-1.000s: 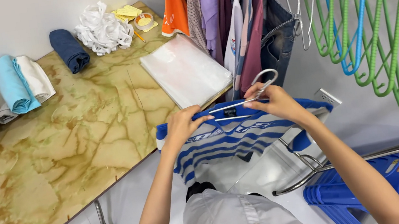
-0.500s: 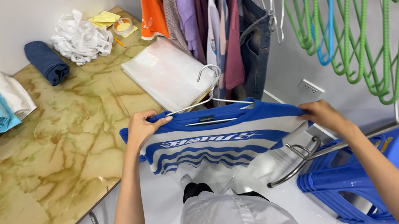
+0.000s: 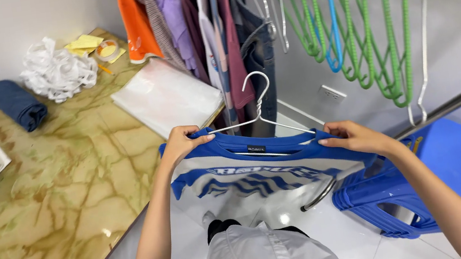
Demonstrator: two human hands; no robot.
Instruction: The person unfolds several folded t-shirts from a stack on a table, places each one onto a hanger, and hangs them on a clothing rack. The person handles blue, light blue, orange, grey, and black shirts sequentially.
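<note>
**Striped shirt spread on its hanger between 2 hands**

The blue and white shirt point(image 3: 260, 170) hangs in the air in front of the person, above the white floor and just off the edge of the marble-patterned table point(image 3: 42, 198). It sits on a white wire hanger point(image 3: 262, 116) whose hook stands upright above the collar. The left hand point(image 3: 181, 142) grips the left shoulder of the shirt, fingers curled shut over the blue edge. The right hand point(image 3: 355, 137) pinches the right shoulder, thumb on top and fingers closed on the cloth underneath. The shirt is stretched flat between the 2 grips, collar in the middle.

Against the picture from half a second ago, the hands sit at much the same spread on the shoulders, while the view has turned so that the hanger hook now shows clear and upright in front of the hung clothes. A full second ago both hands were close together at the collar; since then they have moved apart to the shoulders.

Directly behind the hook hang garments on a rail point(image 3: 210, 24), with an orange one point(image 3: 134, 23) at the left end. Green hangers point(image 3: 359, 15) dangle to the right, a blue plastic stool point(image 3: 459, 175) stands below the right arm, a flat white plastic packet point(image 3: 166, 96) lies on the table near the left hand, and a rolled navy cloth point(image 3: 16, 104) and a crumpled white cloth point(image 3: 57, 72) lie farther back.
</note>
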